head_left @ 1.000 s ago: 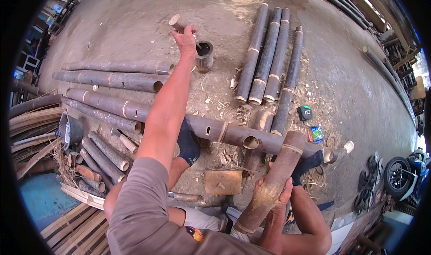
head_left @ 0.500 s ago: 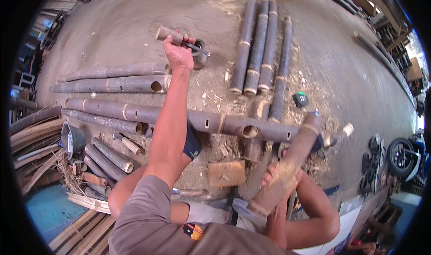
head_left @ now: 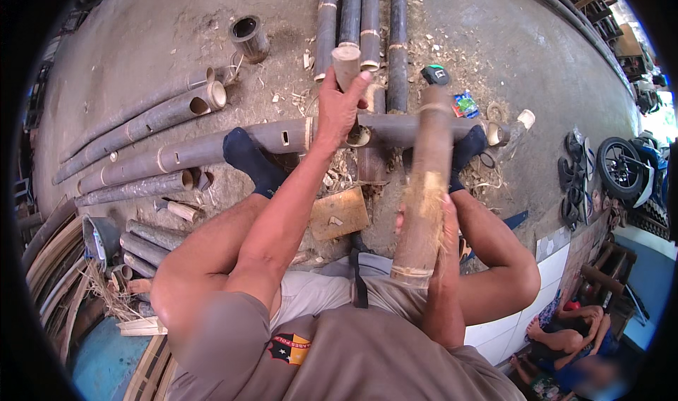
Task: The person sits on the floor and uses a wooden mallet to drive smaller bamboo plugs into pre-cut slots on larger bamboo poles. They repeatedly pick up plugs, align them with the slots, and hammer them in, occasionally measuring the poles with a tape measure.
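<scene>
Two hands busy over the long drilled bamboo pole (head_left: 212,146) lying across the concrete floor (head_left: 141,40), pinned there under two dark-socked feet. Left hand (head_left: 337,111) closed around a short bamboo peg (head_left: 345,63), gripping its lower part, the cut top standing clear above the fingers, directly over the pole near an open hole. Right hand (head_left: 441,224) wrapped around a thick bamboo section (head_left: 424,189), holding it about midway along, on the frayed, fibrous stretch, the far end reaching out across the pole and the near end resting back toward the lap.

Judging by look: peg light, stiff, dry, easy to pinch low while leaving the top free. Thick section heavier, rigid, rough where the skin is shredded, so splinters likely under the palm; a grip near the smooth node band probably kinder.

Lying beyond the pole: a row of dark bamboo lengths (head_left: 367,12), a tape measure (head_left: 436,74), a small colourful packet (head_left: 465,104). Resting on the near side of the pole: a flat wooden block (head_left: 340,214) among shavings.
</scene>
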`<state>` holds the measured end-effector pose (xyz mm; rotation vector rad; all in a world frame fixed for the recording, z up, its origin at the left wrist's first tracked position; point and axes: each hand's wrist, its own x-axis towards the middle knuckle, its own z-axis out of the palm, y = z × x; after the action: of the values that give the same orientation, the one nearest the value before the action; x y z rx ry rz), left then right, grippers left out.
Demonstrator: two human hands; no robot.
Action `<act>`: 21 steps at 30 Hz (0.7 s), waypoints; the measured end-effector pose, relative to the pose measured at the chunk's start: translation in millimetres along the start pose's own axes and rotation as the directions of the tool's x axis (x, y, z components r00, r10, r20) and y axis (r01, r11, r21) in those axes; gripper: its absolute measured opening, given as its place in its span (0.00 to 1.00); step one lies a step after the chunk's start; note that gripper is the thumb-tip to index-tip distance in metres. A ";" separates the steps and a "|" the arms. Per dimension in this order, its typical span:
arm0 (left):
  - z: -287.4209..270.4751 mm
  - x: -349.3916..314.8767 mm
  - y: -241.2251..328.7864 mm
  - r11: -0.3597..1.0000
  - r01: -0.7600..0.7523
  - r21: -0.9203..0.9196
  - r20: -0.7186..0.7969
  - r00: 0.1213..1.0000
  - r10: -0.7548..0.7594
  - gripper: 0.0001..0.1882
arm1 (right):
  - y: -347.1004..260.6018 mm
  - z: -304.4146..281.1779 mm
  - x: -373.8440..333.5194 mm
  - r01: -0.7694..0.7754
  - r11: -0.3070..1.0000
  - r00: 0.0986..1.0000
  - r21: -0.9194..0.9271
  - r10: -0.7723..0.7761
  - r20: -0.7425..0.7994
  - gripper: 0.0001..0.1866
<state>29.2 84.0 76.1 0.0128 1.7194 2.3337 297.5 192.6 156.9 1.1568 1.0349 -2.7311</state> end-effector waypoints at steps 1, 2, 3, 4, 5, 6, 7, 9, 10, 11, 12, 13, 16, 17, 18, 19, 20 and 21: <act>-3.8 -2.6 -4.5 1.000 0.018 0.022 0.024 1.000 -0.019 0.26 | -6.0 8.0 -7.1 0.063 0.993 0.997 -0.095 -0.067 -0.042 0.39; -7.4 -4.5 -9.1 0.998 0.037 0.045 0.048 0.998 -0.039 0.27 | -9.5 9.5 -8.5 0.062 0.997 0.951 0.055 -0.043 -0.307 0.40; -7.0 -5.8 -13.2 0.999 0.032 0.040 0.039 0.999 -0.033 0.27 | -14.5 7.3 -7.0 0.123 0.992 0.988 0.035 -0.119 -0.100 0.42; -6.6 -6.8 -17.4 0.999 0.027 0.035 0.029 0.999 -0.028 0.27 | -21.0 6.0 -2.6 0.186 0.982 0.976 0.030 -0.188 0.113 0.43; -7.3 -7.4 -21.4 0.999 0.022 0.030 0.020 1.000 -0.023 0.28 | -22.5 8.9 1.4 0.220 0.975 0.965 -0.009 -0.217 0.149 0.44; -8.4 -5.8 -26.0 0.999 0.035 0.018 0.037 0.999 -0.036 0.26 | -25.2 12.7 4.6 0.259 0.965 0.952 -0.049 -0.246 0.182 0.45; -9.8 -4.6 -30.8 0.999 0.050 0.008 0.054 0.997 -0.050 0.25 | -27.6 16.6 7.3 0.298 0.951 0.937 -0.085 -0.275 0.215 0.46; -12.5 -2.4 -38.9 0.997 0.081 0.016 0.069 0.994 -0.082 0.24 | -26.3 0.0 17.6 0.247 0.937 0.969 -0.248 -0.234 0.083 0.45; -13.1 -3.4 -42.7 0.995 0.098 0.019 0.074 0.992 -0.099 0.24 | -21.9 5.5 20.6 0.263 0.930 0.961 -0.257 -0.277 -0.018 0.42; -13.4 -3.9 -46.4 0.994 0.106 0.016 0.074 0.991 -0.107 0.24 | -23.4 4.7 24.8 0.303 0.886 0.949 -0.350 -0.315 0.024 0.42; -14.9 -3.1 -49.5 0.994 0.112 0.013 0.069 0.991 -0.112 0.23 | -26.7 3.6 30.5 0.343 0.831 0.935 -0.439 -0.346 0.076 0.42; -16.9 -1.5 -53.5 0.993 0.119 0.009 0.066 0.991 -0.120 0.23 | -30.6 2.1 36.4 0.381 0.765 0.920 -0.520 -0.369 0.131 0.42; -22.4 2.8 -61.7 0.989 0.148 -0.011 0.061 0.987 -0.147 0.24 | -52.4 9.9 51.3 0.416 0.690 0.902 -0.592 -0.396 0.172 0.41; -23.5 3.5 -62.3 0.987 0.162 -0.023 0.060 0.985 -0.160 0.23 | -59.9 16.9 54.7 0.415 0.699 0.905 -0.582 -0.380 0.189 0.42; -23.0 4.1 -62.2 0.983 0.178 -0.039 0.061 0.983 -0.175 0.23 | -66.7 28.3 55.7 0.421 0.704 0.902 -0.573 -0.391 0.182 0.42; -20.6 4.2 -60.3 0.983 0.180 -0.043 0.064 0.982 -0.177 0.22 | -71.7 35.8 58.5 0.447 0.682 0.888 -0.579 -0.416 0.196 0.42; -18.2 3.5 -58.4 0.982 0.182 -0.047 0.067 0.982 -0.179 0.21 | -75.9 42.1 61.8 0.473 0.659 0.873 -0.585 -0.441 0.210 0.43; -17.2 3.4 -56.8 0.982 0.182 -0.049 0.065 0.982 -0.178 0.20 | -80.2 48.8 65.3 0.499 0.637 0.857 -0.588 -0.462 0.228 0.43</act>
<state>34.0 84.3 16.9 -0.0781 1.5582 2.2243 199.2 243.2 186.0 0.7420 2.3008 -2.3043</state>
